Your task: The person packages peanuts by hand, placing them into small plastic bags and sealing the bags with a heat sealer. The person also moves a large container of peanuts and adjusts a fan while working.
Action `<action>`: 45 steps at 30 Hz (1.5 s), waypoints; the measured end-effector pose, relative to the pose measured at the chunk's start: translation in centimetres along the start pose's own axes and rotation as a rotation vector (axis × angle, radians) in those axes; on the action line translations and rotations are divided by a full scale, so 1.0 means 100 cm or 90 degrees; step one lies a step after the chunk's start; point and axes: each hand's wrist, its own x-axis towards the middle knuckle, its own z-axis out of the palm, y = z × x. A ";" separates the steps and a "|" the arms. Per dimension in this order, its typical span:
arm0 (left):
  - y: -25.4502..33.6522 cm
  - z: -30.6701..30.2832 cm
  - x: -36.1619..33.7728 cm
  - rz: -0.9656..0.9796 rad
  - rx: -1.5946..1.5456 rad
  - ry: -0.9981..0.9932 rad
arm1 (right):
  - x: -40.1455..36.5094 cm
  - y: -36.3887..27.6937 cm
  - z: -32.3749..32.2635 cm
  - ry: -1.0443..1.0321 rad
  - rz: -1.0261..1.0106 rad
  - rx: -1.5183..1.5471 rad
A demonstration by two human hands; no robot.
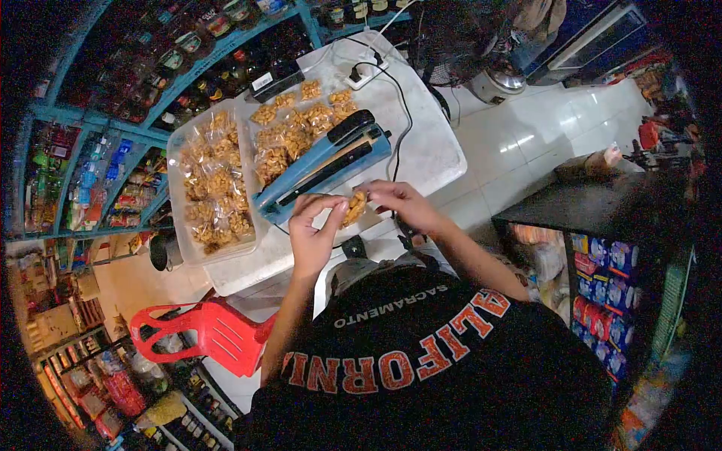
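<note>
A small clear bag of golden-brown snack pieces [354,210] is held up between my two hands, just in front of the table's near edge. My left hand [314,227] pinches its left side between thumb and fingers. On the other side, the fingers of my right hand [402,203] are closed at the bag's top right edge. Right behind the bag, a blue impulse sealer [304,177] with a black-tipped arm lies at a slant on the table. More filled snack bags [297,134] lie in a pile beyond the sealer.
Filled bags fill a clear plastic tub [174,143] at the left of the white table [432,143]. A power strip [370,74] with cords and a black box [276,80] sit at the back. A red plastic chair [233,342] stands front left; shelves of goods surround the table.
</note>
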 end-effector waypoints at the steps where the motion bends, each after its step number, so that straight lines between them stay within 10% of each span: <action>1: 0.000 0.001 0.001 0.000 -0.002 0.000 | 0.001 -0.001 0.004 -0.047 -0.048 -0.019; 19: -0.013 -0.012 0.004 -0.016 0.044 -0.018 | 0.013 -0.006 0.026 0.060 -0.156 0.041; 27: -0.028 -0.054 0.061 0.005 -0.072 0.276 | 0.044 0.028 0.006 0.184 -0.079 0.017; 32: -0.053 -0.092 0.133 -0.043 0.091 -0.238 | 0.076 0.052 0.008 0.226 -0.131 -0.043; 38: -0.104 -0.068 0.169 -0.079 0.094 -0.537 | 0.091 0.063 0.011 0.300 -0.131 -0.070; 45: -0.117 -0.033 0.170 -0.136 0.096 -0.571 | 0.102 0.059 0.010 0.370 -0.092 -0.216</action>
